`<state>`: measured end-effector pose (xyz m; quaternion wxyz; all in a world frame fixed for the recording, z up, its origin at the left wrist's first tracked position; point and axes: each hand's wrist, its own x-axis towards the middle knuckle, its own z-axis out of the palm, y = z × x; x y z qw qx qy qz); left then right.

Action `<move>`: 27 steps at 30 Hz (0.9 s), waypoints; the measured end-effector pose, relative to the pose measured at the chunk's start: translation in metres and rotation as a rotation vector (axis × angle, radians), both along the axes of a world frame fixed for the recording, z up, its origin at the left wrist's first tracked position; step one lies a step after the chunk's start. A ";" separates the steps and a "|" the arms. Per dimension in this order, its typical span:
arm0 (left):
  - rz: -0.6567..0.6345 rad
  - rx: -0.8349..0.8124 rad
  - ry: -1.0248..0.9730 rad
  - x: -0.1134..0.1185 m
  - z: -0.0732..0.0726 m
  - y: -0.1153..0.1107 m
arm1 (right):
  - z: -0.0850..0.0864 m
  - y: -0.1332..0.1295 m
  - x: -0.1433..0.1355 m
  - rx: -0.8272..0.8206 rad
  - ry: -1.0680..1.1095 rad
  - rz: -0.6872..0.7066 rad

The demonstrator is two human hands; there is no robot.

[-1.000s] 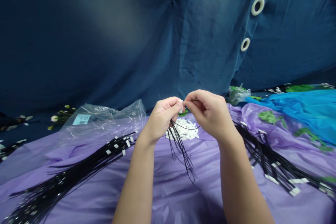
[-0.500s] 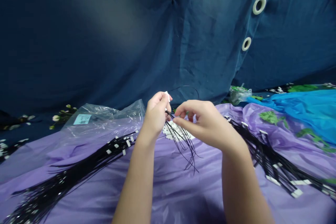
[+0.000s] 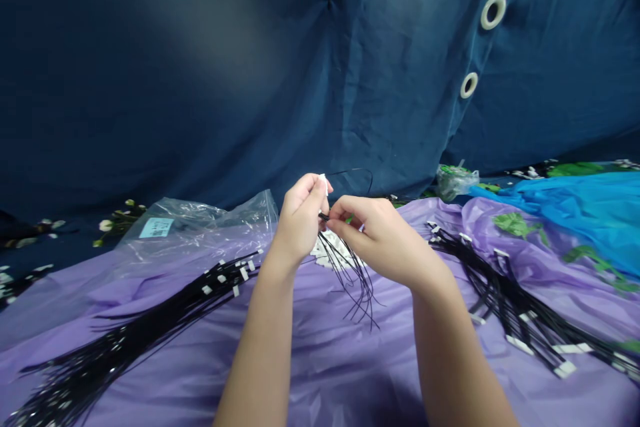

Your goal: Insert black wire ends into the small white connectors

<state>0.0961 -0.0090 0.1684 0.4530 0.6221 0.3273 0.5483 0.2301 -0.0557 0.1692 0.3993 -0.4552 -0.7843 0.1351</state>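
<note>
While a small white clip and a bunch of black cords are pinched in the left hand above the worktop, one cord end is gripped by the right hand; a loosened pinch could let the bunch be dropped.

Glossy purple plastic sheet, matt blue cloth

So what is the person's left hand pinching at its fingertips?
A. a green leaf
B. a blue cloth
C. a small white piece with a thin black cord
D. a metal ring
C: the left hand pinches a small white piece, and a thin black cord loops out from it.
</note>
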 end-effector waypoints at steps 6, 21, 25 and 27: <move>-0.022 0.007 0.023 -0.003 -0.001 0.001 | 0.000 -0.001 0.001 0.000 -0.003 -0.001; -0.057 0.055 0.125 -0.007 -0.007 0.006 | 0.003 -0.003 0.001 -0.061 -0.003 -0.037; -0.090 0.050 0.133 -0.007 -0.006 0.005 | 0.005 -0.003 0.001 -0.073 0.006 -0.043; -0.095 0.060 0.136 -0.007 -0.005 0.004 | 0.005 -0.002 0.000 -0.064 0.015 -0.048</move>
